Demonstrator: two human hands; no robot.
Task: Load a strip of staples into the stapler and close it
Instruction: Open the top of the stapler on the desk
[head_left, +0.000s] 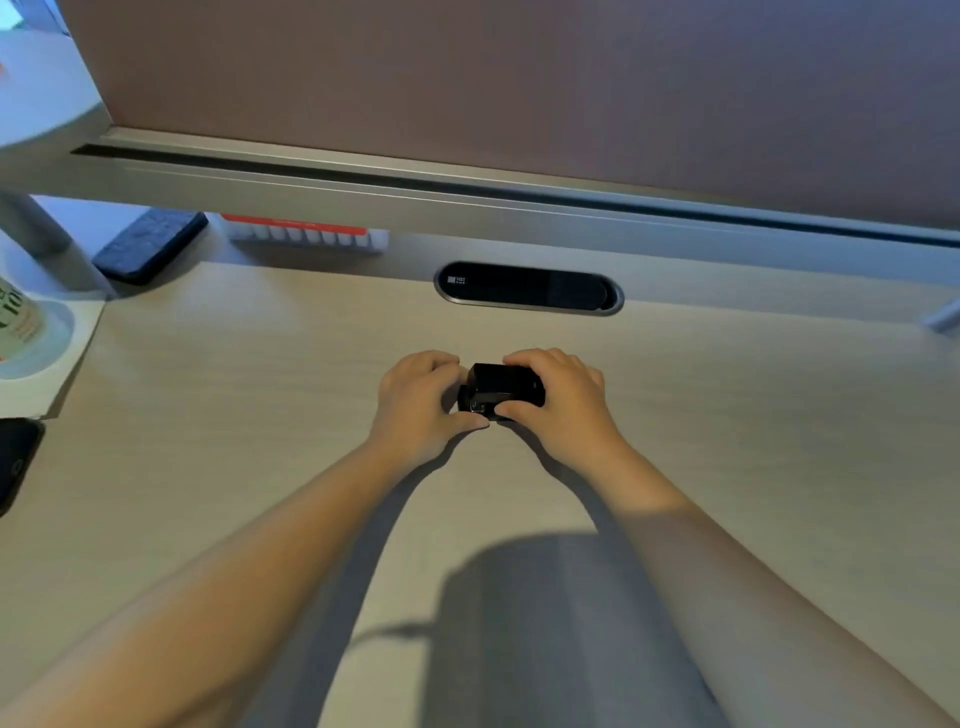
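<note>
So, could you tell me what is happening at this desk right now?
A person has both hands on a small black stapler on the light wooden desk. The left hand and right hand grip it from either side. No staple strip is visible, and whether the stapler is open cannot be told.

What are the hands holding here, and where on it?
Both hands hold the small black stapler on the desk: the right hand wraps its right end, the left hand touches its left end.
</note>
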